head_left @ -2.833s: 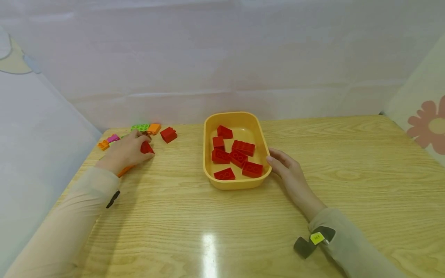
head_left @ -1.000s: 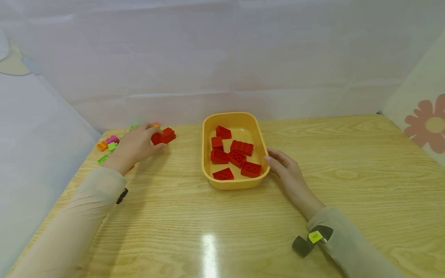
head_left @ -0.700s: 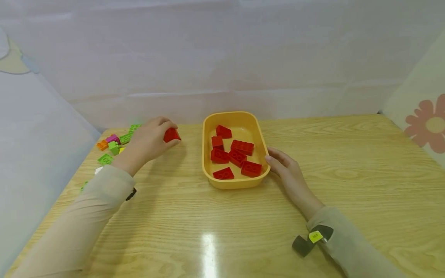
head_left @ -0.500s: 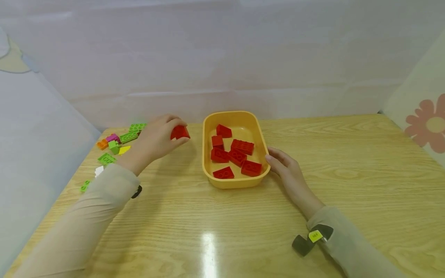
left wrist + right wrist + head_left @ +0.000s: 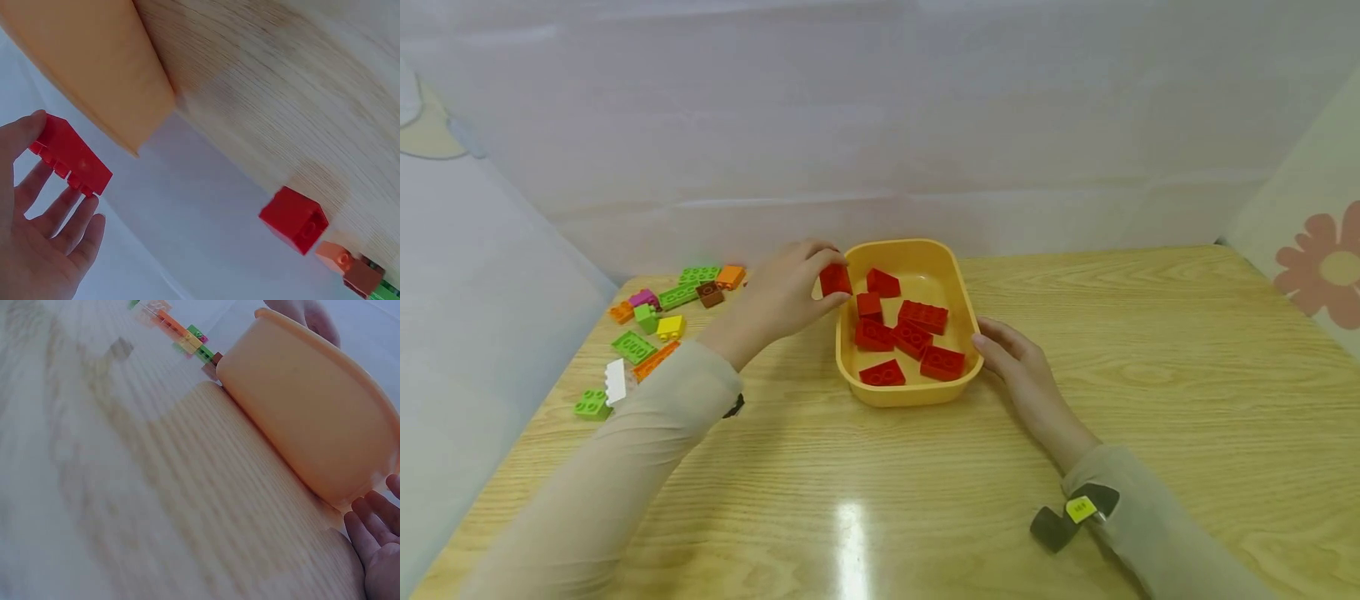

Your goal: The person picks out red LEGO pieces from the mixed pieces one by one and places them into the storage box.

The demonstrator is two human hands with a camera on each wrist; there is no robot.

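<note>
My left hand point(image 5: 778, 287) pinches a red building brick point(image 5: 835, 280) between thumb and fingertips, at the left rim of a yellow plastic bin point(image 5: 901, 398). In the left wrist view this brick point(image 5: 75, 156) has its studs towards the fingers. Several red bricks point(image 5: 923, 317) lie loose inside the bin. At the bin's right side, my right hand point(image 5: 1018, 367) holds it, thumb at the rim and fingers along the outer wall. In the right wrist view, the fingertips point(image 5: 359, 509) are right by the bin's lower wall.
Another red brick point(image 5: 294, 219) stands on the table, mostly hidden behind my left hand in the head view. At the left lie green bricks point(image 5: 634, 347), a yellow brick point(image 5: 671, 327), a brown brick point(image 5: 709, 293) and a white piece point(image 5: 615, 382). A pale wall covering point(image 5: 1075, 125) rises behind the table.
My left hand has picked up a red brick at the pile and carried it right to the bin's left rim. The right hand and the bin have stayed nearly still.
</note>
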